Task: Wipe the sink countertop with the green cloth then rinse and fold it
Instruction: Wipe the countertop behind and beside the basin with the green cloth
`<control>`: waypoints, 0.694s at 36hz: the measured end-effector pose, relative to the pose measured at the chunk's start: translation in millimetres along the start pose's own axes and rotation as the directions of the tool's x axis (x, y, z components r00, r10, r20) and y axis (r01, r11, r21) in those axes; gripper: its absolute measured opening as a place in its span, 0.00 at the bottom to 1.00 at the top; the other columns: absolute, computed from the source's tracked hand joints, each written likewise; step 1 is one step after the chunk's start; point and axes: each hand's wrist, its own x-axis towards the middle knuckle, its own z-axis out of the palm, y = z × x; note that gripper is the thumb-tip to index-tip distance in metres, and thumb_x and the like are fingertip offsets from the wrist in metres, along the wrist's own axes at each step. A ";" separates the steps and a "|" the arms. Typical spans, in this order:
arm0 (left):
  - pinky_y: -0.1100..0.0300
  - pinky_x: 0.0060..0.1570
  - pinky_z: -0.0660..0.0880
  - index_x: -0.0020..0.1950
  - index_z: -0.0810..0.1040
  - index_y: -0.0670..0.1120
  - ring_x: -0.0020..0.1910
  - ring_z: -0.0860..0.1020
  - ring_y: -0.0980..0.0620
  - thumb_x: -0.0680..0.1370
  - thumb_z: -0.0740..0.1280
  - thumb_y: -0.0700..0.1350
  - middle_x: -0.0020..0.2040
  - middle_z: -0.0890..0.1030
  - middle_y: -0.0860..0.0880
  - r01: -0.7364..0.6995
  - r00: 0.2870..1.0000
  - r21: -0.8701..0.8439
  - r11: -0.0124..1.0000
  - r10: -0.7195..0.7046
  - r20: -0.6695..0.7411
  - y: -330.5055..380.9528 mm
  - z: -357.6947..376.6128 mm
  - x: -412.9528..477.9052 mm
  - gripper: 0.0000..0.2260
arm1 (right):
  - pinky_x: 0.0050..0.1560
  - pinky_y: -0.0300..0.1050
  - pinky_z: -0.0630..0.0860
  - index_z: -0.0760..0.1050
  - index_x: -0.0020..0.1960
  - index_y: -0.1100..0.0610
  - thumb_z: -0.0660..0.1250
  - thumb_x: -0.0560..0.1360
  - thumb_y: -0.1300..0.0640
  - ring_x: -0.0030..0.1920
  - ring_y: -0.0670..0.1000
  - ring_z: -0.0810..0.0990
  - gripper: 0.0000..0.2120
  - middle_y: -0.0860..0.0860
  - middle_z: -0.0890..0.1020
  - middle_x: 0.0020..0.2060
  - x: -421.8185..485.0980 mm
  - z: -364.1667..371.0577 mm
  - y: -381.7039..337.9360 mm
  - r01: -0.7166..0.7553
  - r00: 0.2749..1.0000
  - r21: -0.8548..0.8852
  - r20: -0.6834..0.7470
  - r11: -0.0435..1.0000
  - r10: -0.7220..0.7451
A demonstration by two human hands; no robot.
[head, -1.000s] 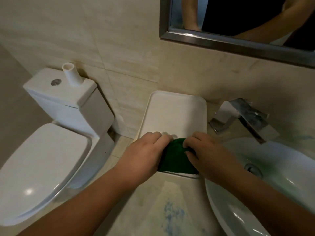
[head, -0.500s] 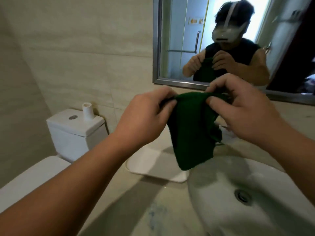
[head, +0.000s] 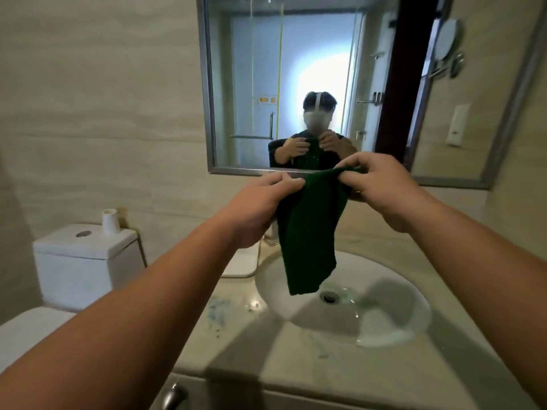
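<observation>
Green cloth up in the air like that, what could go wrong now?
1. Only the fingers of the left hand and right hand pinch the green cloth by its top edge, so it might slip and drop into the sink below.
2. Blue smears lie on the countertop left of the sink; a cloth hanging this bunched may miss them unless spread first.

The green cloth (head: 310, 241) is now hanging free over the sink (head: 390, 309), no longer lying bunched on the white tray (head: 240, 267) as it was a second ago. The left grip (head: 260, 208) and right grip (head: 381, 193), each pinching its top edge, are holding it higher, at the mirror's (head: 310, 54) lower edge, and the cloth is opening out lengthwise.
</observation>
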 end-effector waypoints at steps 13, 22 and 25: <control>0.43 0.56 0.85 0.64 0.82 0.49 0.53 0.88 0.43 0.73 0.81 0.50 0.55 0.88 0.44 0.256 0.932 0.373 0.892 -0.331 0.150 -12.1 25.4 1.2 0.21 | 0.45 0.51 0.81 0.82 0.48 0.47 0.66 0.80 0.59 0.49 0.56 0.83 0.09 0.52 0.84 0.47 -10.4 -67.8 16.8 -0.075 0.967 -0.038 -0.247 0.996 0.063; 0.50 0.47 0.85 0.62 0.81 0.41 0.49 0.88 0.42 0.87 0.61 0.52 0.48 0.89 0.41 0.486 0.872 -0.115 0.866 -0.489 0.005 -3.6 58.2 2.0 0.16 | 0.38 0.45 0.77 0.78 0.54 0.41 0.70 0.77 0.55 0.39 0.42 0.80 0.10 0.42 0.82 0.41 -51.2 -32.5 4.0 0.273 0.951 -0.361 -0.036 0.892 -0.306; 0.55 0.42 0.84 0.62 0.80 0.44 0.47 0.84 0.46 0.88 0.55 0.54 0.49 0.86 0.43 0.485 0.873 -0.212 0.848 -0.485 0.055 4.2 63.8 0.5 0.19 | 0.39 0.39 0.76 0.76 0.59 0.38 0.74 0.74 0.48 0.41 0.40 0.80 0.15 0.42 0.83 0.44 -68.7 -14.5 7.6 0.306 0.949 -0.375 0.195 0.875 -0.249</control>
